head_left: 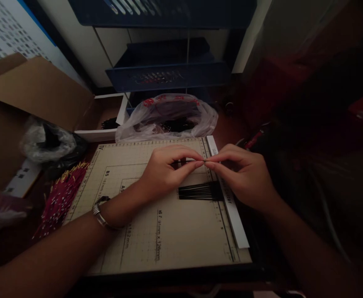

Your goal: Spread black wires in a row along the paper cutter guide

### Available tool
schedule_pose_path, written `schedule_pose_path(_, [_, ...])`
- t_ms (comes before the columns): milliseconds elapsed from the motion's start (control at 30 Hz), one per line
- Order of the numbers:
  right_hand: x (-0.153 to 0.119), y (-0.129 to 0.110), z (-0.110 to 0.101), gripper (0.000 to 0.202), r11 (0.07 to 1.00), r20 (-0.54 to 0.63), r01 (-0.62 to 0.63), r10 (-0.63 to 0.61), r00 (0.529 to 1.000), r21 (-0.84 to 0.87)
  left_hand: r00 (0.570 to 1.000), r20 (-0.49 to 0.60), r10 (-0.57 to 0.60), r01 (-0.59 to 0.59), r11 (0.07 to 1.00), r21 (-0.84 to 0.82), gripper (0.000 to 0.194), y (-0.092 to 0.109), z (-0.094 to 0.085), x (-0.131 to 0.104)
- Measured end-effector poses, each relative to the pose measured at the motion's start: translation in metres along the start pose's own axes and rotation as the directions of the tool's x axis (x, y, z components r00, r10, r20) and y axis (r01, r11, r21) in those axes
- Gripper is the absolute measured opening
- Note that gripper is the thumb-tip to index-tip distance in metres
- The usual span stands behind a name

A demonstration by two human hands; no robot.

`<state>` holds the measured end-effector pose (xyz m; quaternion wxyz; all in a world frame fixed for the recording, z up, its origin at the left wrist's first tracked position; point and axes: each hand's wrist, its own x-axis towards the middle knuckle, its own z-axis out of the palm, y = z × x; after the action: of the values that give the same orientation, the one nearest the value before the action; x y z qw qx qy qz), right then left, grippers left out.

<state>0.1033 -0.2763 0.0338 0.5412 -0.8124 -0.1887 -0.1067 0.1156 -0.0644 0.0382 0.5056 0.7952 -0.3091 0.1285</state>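
The board [194, 240] fills the centre, and over its one o'clock the left hand [165, 167] and right hand [246, 174] meet almost tip to tip, thumb and finger of each pinched together. Black strands [197, 191] lie in a row at its two o'clock; one thin strand [186, 161], in both pinches, looks light and easily bent, probably best held by fingertips near its end.
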Motion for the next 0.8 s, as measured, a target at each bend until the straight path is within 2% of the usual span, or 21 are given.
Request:
schedule_pose_path(200, [0.0,0.0,0.0,0.011,0.999,0.038,-0.042,0.041,0.998,0.014,0.984,0.082,-0.156,0.163,0.983,-0.088,0.005,0.002,-0.006,0.004])
schedule_pose_path(300, [0.0,0.0,0.001,0.012,0.999,0.026,-0.046,0.046,0.999,0.008,0.977,0.084,-0.198,0.206,0.973,-0.104,0.005,0.001,-0.006,0.004])
schedule_pose_path(433, [0.001,-0.003,-0.001,0.012,1.0,0.043,-0.027,0.026,0.999,0.014,0.981,0.147,-0.125,0.134,0.989,-0.057,0.009,0.0,-0.005,0.003])
schedule_pose_path(567, [0.002,-0.004,-0.003,0.013,0.998,0.072,-0.064,0.064,0.995,0.011,0.981,0.184,-0.058,0.065,0.997,-0.031,0.013,-0.004,-0.007,0.004])
schedule_pose_path(800, [0.003,-0.004,-0.003,0.019,0.978,0.101,-0.196,0.189,0.977,0.069,0.934,0.34,-0.109,0.139,0.988,-0.065,0.012,-0.005,-0.019,0.009])
